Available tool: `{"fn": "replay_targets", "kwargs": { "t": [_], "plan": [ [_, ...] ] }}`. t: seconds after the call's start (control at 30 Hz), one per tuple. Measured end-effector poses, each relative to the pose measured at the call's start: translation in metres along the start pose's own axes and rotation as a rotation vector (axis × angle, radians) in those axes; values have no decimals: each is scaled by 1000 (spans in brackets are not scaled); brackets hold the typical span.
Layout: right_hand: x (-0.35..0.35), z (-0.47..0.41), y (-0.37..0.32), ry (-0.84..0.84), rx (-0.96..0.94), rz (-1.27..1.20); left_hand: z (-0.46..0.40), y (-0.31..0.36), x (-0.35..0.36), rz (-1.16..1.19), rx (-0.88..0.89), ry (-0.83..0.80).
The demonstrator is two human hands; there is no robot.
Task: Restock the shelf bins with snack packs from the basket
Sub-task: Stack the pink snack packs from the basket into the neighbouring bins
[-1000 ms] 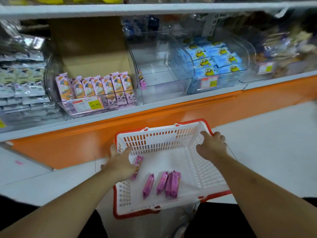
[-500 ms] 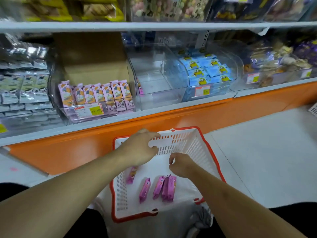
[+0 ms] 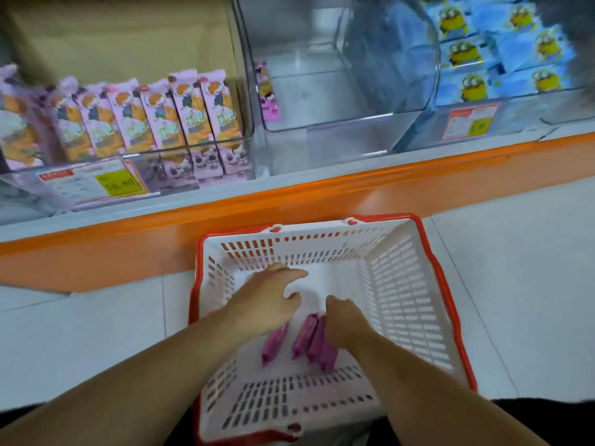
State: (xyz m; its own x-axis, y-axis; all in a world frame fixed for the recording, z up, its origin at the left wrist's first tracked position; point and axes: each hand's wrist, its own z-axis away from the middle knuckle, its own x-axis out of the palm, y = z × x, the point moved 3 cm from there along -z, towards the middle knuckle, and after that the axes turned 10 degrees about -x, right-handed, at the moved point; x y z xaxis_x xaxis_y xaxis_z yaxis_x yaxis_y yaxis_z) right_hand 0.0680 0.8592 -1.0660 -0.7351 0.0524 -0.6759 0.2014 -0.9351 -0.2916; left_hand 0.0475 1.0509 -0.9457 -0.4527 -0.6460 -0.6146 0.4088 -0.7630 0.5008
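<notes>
Snack packs (image 3: 302, 338): purple wrappers, slim, lying flat near the front of the basket (image 3: 415, 304) floor, which sits on the shop floor below the shelf. Change: both hands have left the basket rim and dropped inside. Right hand (image 3: 346, 320) fingers curl down onto the clustered packs; grip not confirmed. Left hand (image 3: 267, 304) fingers extended, holding nothing, above one pack. Judged: pick-up starting. Destination, the clear bin (image 3: 322, 123), holds a single pack.

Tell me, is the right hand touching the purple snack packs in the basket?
Touching. The head view shows the right hand lying on the purple snack packs, no gap.
</notes>
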Motion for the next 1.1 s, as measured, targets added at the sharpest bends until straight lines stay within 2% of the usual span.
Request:
{"fn": "replay_targets", "kwargs": {
  "t": [0.27,0.4,0.5,0.6,0.7,0.87,0.97,1.1],
  "plan": [
    [-13,-2,-23,-53,-132,71,40,33,-32,92,67,174],
    [7,13,-26,67,-146,52,72,35,-32,89,92,150],
    [-9,30,-29,148,-175,46,90,33,-41,70,87,157],
    [-56,52,-37,144,-208,-39,102,37,-54,11,64,150],
    [-124,81,-56,225,-382,-73,106,50,-70,-17,72,137],
    [-234,160,-89,349,-597,-354,116,82,-106,10,117,132],
    [-281,204,-103,407,-756,-667,127,104,-124,186,202,20],
    [-312,226,-102,481,-925,-855,148,130,-144,800,195,-337]
  ]
}}
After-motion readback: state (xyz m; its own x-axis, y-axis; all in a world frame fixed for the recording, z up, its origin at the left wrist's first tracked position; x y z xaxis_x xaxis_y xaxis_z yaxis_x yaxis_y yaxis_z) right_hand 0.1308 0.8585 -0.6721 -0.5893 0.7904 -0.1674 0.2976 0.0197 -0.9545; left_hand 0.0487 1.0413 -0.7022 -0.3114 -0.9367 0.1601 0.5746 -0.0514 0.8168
